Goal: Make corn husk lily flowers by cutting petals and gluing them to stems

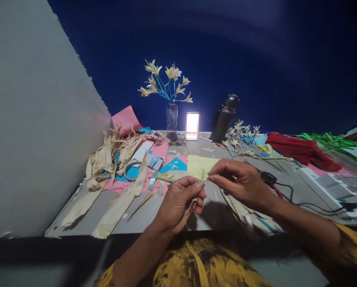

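Note:
My left hand (182, 201) is closed in a pinch on a narrow strip of dried corn husk. The strip's pale end stands up just above the fingertips, and a long husk strip (198, 261) trails below the hand across the lap. My right hand (241, 181) has thumb and forefinger pinched close to that upper end, apparently touching it; exactly what they grip is too small to make out. Both hands are raised over the front of the table. Behind them lies a pale yellow sheet (196, 161). Broad husk pieces (123, 213) lie to the left of my left hand.
A heap of husks (102, 159) fills the left side, beside a tape roll (133, 170). At the back stand a glass vase (172, 119) with husk flowers (172, 72) and a tilted flask (224, 119). Rightward are more flowers (241, 133), red cloth (298, 149) and a power strip (330, 185).

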Tool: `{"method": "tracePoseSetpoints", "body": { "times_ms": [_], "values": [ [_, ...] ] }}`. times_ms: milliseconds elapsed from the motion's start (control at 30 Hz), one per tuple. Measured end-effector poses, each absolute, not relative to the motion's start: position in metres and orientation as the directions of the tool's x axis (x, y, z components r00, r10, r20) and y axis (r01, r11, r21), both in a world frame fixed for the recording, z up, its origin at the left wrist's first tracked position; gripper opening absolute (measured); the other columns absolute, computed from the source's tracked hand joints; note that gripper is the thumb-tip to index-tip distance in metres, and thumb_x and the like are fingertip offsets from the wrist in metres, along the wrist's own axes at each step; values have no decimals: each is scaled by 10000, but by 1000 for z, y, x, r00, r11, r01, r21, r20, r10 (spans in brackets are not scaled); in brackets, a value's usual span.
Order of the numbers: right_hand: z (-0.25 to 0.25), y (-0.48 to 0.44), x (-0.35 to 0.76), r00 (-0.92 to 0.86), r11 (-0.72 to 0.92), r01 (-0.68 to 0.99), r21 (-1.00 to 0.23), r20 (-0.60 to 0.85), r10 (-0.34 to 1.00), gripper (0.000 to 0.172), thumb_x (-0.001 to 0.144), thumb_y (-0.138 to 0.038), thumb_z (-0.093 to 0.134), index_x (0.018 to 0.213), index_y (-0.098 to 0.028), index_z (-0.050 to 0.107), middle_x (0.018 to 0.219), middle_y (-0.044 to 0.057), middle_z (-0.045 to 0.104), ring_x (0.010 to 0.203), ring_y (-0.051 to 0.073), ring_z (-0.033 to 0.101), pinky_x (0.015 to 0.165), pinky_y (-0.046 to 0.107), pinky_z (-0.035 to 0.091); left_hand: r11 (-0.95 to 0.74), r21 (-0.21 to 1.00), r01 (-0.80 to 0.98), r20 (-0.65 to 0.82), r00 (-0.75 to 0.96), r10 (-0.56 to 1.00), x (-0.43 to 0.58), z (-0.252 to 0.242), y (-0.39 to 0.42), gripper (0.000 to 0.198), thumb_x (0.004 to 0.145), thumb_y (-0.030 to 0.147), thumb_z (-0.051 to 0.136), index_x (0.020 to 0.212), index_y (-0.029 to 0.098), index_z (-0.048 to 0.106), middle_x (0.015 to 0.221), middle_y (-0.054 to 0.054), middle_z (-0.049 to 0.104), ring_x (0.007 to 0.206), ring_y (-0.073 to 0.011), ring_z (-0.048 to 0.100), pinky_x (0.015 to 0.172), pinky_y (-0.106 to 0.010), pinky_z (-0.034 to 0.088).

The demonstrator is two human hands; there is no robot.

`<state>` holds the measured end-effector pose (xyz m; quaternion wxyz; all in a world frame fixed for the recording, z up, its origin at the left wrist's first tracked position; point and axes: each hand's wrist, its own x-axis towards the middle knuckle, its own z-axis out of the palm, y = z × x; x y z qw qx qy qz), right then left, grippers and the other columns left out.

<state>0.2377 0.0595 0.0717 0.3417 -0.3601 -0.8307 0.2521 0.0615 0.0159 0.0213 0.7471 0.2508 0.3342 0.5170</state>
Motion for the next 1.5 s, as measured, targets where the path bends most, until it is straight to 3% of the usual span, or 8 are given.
{"method": "tracePoseSetpoints", "body": {
  "times_ms": [367,933,1300,1400,1500],
  "values": [
    [69,59,233,-450,611,500,-614,419,789,130,847,-244,664,728,-191,662,629,-2,650,492,106,482,496,250,359,298,784,-545,-228,195,954,61,17,15,284,679,324,827,732,121,636,582,-2,629,413,-62,500,329,-150,409],
    [65,57,233,-460,662,506,-553,477,749,96,841,-182,659,745,-179,653,634,-11,654,528,100,547,532,214,397,261,831,-491,-205,166,965,62,9,18,291,698,344,810,794,141,625,559,12,631,422,-77,533,386,-166,433],
    [65,56,231,-477,664,483,-571,464,746,113,865,-219,648,758,-187,638,642,-10,645,533,98,536,515,214,390,49,936,-347,-49,9,999,64,10,19,180,748,282,750,708,139,648,603,7,629,481,-81,530,491,-212,441],
    [65,56,233,-478,660,475,-583,458,749,73,837,-238,694,839,-187,641,675,-9,656,530,97,537,501,210,396,60,903,-426,-50,35,998,63,8,21,150,751,240,741,694,139,645,603,13,613,488,-71,525,517,-208,422],
    [66,56,237,-481,657,468,-590,454,750,179,809,-268,736,929,-184,634,678,-18,649,505,93,523,484,207,401,176,753,-634,-85,172,981,60,1,23,114,761,209,729,730,157,633,617,20,602,469,-57,487,506,-204,391]
  ]
}}
